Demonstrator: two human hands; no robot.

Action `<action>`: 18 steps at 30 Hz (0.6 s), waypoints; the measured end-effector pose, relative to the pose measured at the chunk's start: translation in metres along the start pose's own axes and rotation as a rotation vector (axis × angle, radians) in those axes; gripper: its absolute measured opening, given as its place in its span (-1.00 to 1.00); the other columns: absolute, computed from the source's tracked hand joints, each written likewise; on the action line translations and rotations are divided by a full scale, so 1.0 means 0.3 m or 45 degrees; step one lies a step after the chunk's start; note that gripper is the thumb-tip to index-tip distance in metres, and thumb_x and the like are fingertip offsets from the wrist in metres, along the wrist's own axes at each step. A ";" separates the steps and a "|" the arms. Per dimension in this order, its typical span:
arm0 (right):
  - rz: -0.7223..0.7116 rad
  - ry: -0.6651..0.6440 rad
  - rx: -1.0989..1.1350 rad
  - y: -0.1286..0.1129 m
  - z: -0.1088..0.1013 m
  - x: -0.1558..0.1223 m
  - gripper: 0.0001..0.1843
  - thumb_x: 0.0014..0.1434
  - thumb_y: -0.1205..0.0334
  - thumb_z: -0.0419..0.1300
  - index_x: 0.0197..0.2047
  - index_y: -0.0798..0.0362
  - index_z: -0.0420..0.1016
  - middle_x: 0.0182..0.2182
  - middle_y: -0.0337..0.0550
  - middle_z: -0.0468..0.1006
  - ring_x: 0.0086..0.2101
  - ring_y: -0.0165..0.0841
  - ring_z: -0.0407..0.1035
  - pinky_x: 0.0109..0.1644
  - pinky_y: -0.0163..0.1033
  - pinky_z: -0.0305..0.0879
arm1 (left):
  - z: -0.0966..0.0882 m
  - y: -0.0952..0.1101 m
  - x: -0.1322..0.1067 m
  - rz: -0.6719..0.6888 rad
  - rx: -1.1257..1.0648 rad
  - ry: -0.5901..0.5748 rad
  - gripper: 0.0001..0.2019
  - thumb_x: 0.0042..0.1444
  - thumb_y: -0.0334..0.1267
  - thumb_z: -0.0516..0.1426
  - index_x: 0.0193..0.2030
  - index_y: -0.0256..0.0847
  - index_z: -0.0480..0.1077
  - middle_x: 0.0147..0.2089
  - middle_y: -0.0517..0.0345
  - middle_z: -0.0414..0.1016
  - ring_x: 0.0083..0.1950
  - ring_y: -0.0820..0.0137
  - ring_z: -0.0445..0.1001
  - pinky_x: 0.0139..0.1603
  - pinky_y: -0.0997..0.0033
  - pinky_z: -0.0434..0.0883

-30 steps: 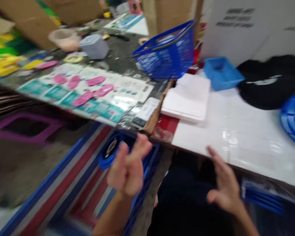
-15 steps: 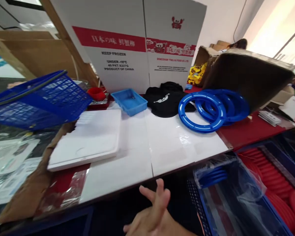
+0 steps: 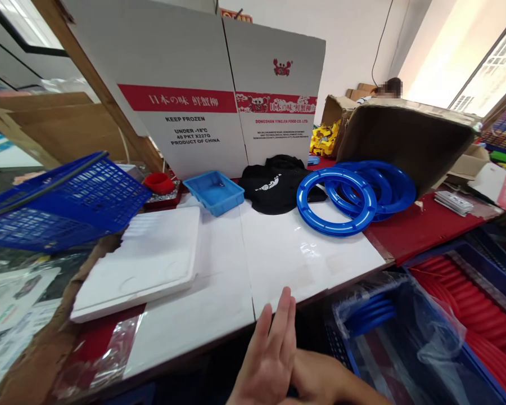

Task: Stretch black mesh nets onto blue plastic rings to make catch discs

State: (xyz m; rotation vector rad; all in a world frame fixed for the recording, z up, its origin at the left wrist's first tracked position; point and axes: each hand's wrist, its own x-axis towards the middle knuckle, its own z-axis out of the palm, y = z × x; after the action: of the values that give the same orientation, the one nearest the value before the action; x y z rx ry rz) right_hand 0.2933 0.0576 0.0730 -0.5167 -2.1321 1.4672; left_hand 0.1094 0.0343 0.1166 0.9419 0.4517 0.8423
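Both hands meet low in the middle of the view, just in front of the table edge. My left hand [image 3: 267,351] has its fingers stretched upward and holds nothing. My right hand [image 3: 314,371] rests against it from the right, and its fingers are hidden behind the left hand. Beyond them lies a white board surface [image 3: 219,281] on the table. Blue plastic rings [image 3: 337,228] overlap at its right side. A black cloth item with a white print [image 3: 274,197] and a shallow light-blue tray [image 3: 214,194] sit at the back.
A white foam slab [image 3: 152,259] and a tilted blue basket [image 3: 67,202] are at left. A printed white carton panel [image 3: 185,62] stands behind. At right are a crate with blue rings [image 3: 371,315], red rings [image 3: 468,292] and an open carton [image 3: 409,135]. A person [image 3: 391,87] is farther back.
The hands have come together, the left now upright with straight fingers in front of the right. The camera has tilted up slightly, and the table things have not moved.
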 end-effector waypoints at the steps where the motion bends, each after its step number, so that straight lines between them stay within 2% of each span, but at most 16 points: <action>1: -0.036 0.009 -0.144 0.006 -0.042 -0.002 -0.35 0.30 -0.11 0.37 0.29 0.14 0.53 0.11 0.15 0.68 0.04 -0.07 0.61 0.07 -0.12 0.57 | -0.004 0.018 0.029 0.021 -0.029 0.024 -0.31 0.14 0.59 0.04 0.42 0.77 0.20 0.63 0.75 0.03 0.72 0.08 -0.32 0.71 -0.31 -0.19; 3: -0.080 0.127 -0.470 0.015 -0.143 -0.012 -0.65 0.40 0.08 0.24 0.11 0.11 0.61 -0.05 0.08 0.74 -0.09 -0.16 0.63 0.01 -0.15 0.56 | -0.025 0.065 0.105 0.011 -0.020 0.112 -0.41 0.27 0.54 -0.08 0.31 0.63 0.46 0.50 0.47 0.38 0.67 -0.02 0.05 0.68 -0.39 -0.04; 5: -0.076 0.357 -0.699 0.019 -0.248 -0.030 -0.73 0.47 0.25 0.11 0.07 0.07 0.62 -0.22 -0.03 0.75 -0.25 -0.26 0.63 -0.09 -0.21 0.53 | -0.070 0.126 0.206 0.076 0.151 0.308 -0.46 0.35 0.44 -0.01 0.15 0.40 0.66 0.18 0.16 0.70 0.48 -0.10 0.44 0.66 -0.40 0.07; 7: 0.020 0.531 -0.791 0.026 -0.325 -0.058 -0.74 0.51 0.22 0.11 -0.02 0.05 0.64 -0.29 -0.07 0.75 -0.33 -0.29 0.62 -0.15 -0.24 0.49 | -0.138 0.194 0.325 0.242 0.472 0.536 -0.54 0.32 0.33 0.17 0.02 0.16 0.75 -0.01 0.01 0.77 0.32 -0.14 0.61 0.67 -0.35 0.10; 9: 0.181 0.666 -0.702 0.048 -0.350 -0.100 -0.66 0.54 0.07 0.13 -0.23 0.00 0.61 -0.48 -0.19 0.67 -0.46 -0.35 0.55 -0.27 -0.29 0.43 | -0.224 0.252 0.444 0.309 0.675 0.573 -0.59 0.23 0.20 0.35 0.03 0.01 0.75 0.10 -0.02 0.74 0.31 -0.13 0.62 0.57 -0.33 0.30; 11: 0.321 0.879 -0.500 0.096 -0.318 -0.162 -0.49 0.56 -0.08 0.08 -0.38 -0.02 0.51 -0.67 -0.28 0.51 -0.62 -0.39 0.41 -0.39 -0.31 0.36 | -0.319 0.281 0.539 0.335 0.766 0.561 -0.48 0.05 0.09 0.49 0.10 -0.08 0.71 0.18 -0.07 0.71 0.22 -0.09 0.67 0.42 -0.23 0.50; 13: 0.437 1.154 -0.285 0.171 -0.248 -0.243 -0.40 0.56 -0.22 0.00 -0.42 -0.03 0.41 -0.76 -0.30 0.40 -0.70 -0.39 0.33 -0.43 -0.28 0.39 | -0.408 0.272 0.594 0.363 0.814 0.631 -0.42 0.00 0.07 0.51 0.12 -0.18 0.69 0.07 -0.13 0.75 0.12 -0.01 0.71 0.27 -0.10 0.61; 15: 0.595 1.446 -0.176 0.264 -0.164 -0.341 -0.38 0.54 -0.32 -0.08 -0.34 -0.03 0.38 -0.67 -0.21 0.51 -0.65 -0.33 0.43 -0.37 -0.23 0.48 | -0.478 0.242 0.612 0.346 0.820 0.739 -0.47 0.11 0.09 0.43 0.10 -0.23 0.67 -0.06 -0.11 0.75 -0.01 0.10 0.73 0.06 0.08 0.67; 17: 0.831 1.695 -0.286 0.357 -0.087 -0.449 -0.33 0.55 -0.34 -0.23 -0.21 0.01 0.39 -0.40 0.00 0.70 -0.53 -0.27 0.55 -0.33 -0.18 0.53 | -0.519 0.215 0.610 0.371 0.856 0.801 -0.53 0.17 0.08 0.38 0.05 -0.24 0.65 -0.18 -0.02 0.72 -0.17 0.23 0.71 -0.10 0.24 0.66; 18: 0.927 1.750 -0.336 0.397 -0.056 -0.503 -0.31 0.55 -0.33 -0.26 -0.16 0.03 0.41 -0.31 0.09 0.72 -0.46 -0.24 0.59 -0.28 -0.15 0.56 | -0.529 0.207 0.607 0.389 0.872 0.789 -0.56 0.22 0.08 0.34 0.05 -0.23 0.64 -0.20 0.01 0.71 -0.20 0.29 0.69 -0.10 0.27 0.65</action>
State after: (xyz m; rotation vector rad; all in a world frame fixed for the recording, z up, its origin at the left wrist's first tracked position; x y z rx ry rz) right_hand 0.4283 0.0265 -0.0616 -1.8519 -0.9831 0.6172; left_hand 0.0875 0.2810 0.0872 1.3929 1.2047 1.3003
